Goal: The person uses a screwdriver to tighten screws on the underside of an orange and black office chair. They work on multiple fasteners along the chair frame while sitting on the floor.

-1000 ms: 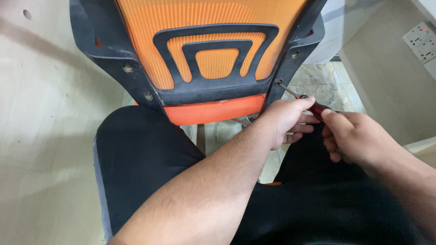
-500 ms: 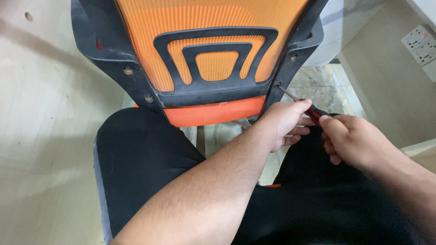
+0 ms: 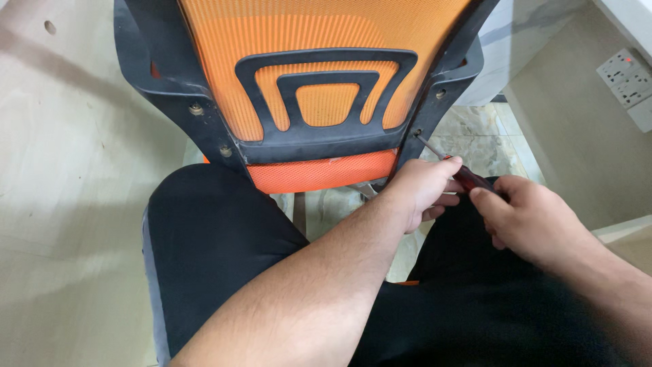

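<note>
The screwdriver (image 3: pixel 456 166) lies between both hands at centre right, above the person's right thigh. Its thin bare-metal shaft runs up and to the left; the tip sits at a small round screw hole (image 3: pixel 417 133) in the right upright of the chair frame (image 3: pixel 170 81). The handle is dark red with black, smooth and glossy, mostly covered by the fingers.

The left hand (image 3: pixel 421 190) is closed around the front of the handle where the shaft emerges, thumb on top, fingers curled beneath. The right hand (image 3: pixel 530 217) is closed on the rear end of the handle, thumb and forefinger pinching it. The two hands sit just beside each other on the tool.

The chair frame is black moulded plastic with a matte, slightly dusty surface. It carries an orange mesh back (image 3: pixel 312 41) of fine woven texture. A black lumbar brace (image 3: pixel 326 75) of nested, rounded trapezoid bars overlies the mesh. Below it shows an orange mesh seat edge (image 3: pixel 319 173). Two round metal bolt heads (image 3: pixel 196 109) sit in the left upright, one above the other.

The person's legs are in black fabric trousers (image 3: pixel 217 238), one either side of the chair's lower edge. The floor (image 3: pixel 61 204) is pale, smooth tile with faint veining. A white wall socket plate (image 3: pixel 628 78) is at the upper right.
</note>
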